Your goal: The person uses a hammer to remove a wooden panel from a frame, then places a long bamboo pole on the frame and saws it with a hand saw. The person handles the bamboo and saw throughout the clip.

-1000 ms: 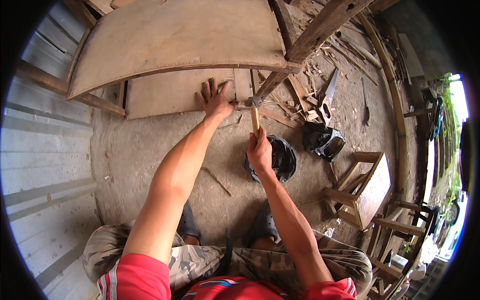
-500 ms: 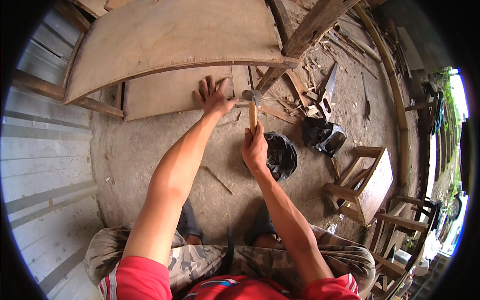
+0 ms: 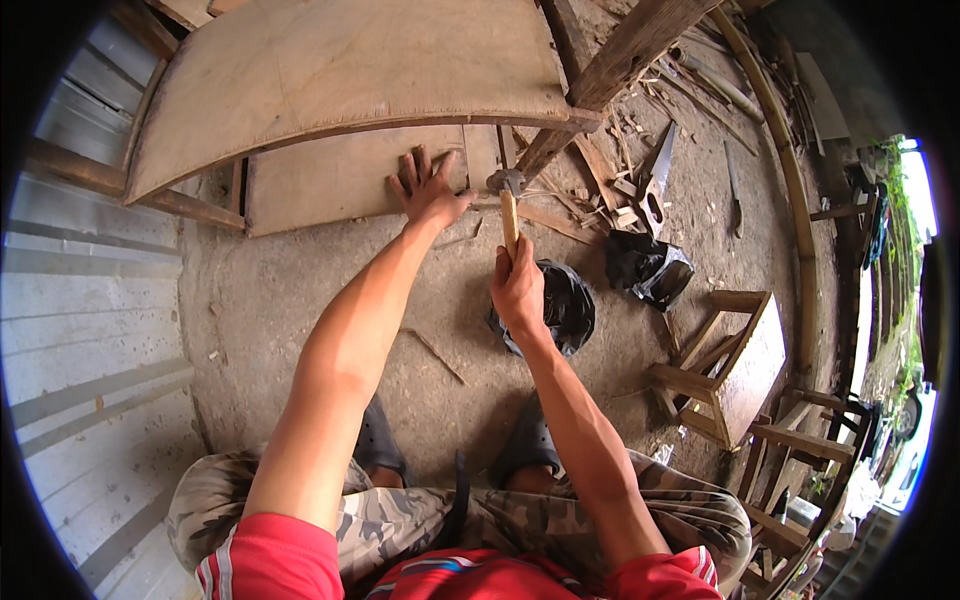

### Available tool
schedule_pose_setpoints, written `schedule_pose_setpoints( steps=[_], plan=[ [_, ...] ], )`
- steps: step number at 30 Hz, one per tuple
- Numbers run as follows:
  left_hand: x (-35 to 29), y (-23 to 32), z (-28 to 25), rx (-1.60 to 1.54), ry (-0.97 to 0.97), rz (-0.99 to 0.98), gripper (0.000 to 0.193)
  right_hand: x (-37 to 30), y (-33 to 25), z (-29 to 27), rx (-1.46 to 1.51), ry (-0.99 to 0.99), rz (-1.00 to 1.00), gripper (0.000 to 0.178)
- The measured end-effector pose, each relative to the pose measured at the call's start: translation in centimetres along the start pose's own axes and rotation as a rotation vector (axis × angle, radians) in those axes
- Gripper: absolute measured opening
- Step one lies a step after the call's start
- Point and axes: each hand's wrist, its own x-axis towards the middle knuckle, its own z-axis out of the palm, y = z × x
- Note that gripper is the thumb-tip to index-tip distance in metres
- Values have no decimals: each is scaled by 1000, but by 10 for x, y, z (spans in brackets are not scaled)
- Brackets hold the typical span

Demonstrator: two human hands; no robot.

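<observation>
With fingers spread, my left hand point(image 3: 430, 190) presses flat on a plywood panel point(image 3: 320, 185) that lies low under the table. My right hand point(image 3: 518, 287) grips the wooden handle of a hammer point(image 3: 508, 205). The hammer's dark metal head is up by the panel's right end, near the table leg point(image 3: 545, 152); whether it touches the wood I cannot tell. Above the panel stretches the larger plywood tabletop point(image 3: 350, 70). Below my right hand sits a black plastic-lined container point(image 3: 567, 310), its contents too dark to make out.
A handsaw point(image 3: 655, 180) lies among wood scraps at the right, with a long-bladed knife point(image 3: 734, 190) beyond it. A black plastic bag point(image 3: 648, 270) and a small wooden stool point(image 3: 735, 370) on its side are nearer. Corrugated metal sheeting point(image 3: 95, 330) walls the left.
My right hand and the hammer have shifted slightly right, and the hammer's head has turned a little. My left hand stays in place on the panel.
</observation>
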Motion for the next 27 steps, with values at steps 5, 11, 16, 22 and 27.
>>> schedule_pose_setpoints(
  steps=[5, 11, 16, 22, 27],
  plan=[
    [-1, 0, 1, -9, 6, 3, 90, 2, -1, 0, 12, -65, 100, 36],
    [1, -2, 3, -15, 0, 10, 87, 0, -4, 1, 49, 70, -34, 38],
    [-1, 0, 0, 6, -8, 5, 88, 9, 1, -8, -43, -189, 167, 36],
    [-1, -1, 0, -22, 4, 20, 89, -4, -1, -1, 44, 15, 29, 28],
    [-2, -4, 2, -7, 0, 16, 90, 1, -5, -4, 57, 49, -23, 21]
  ],
)
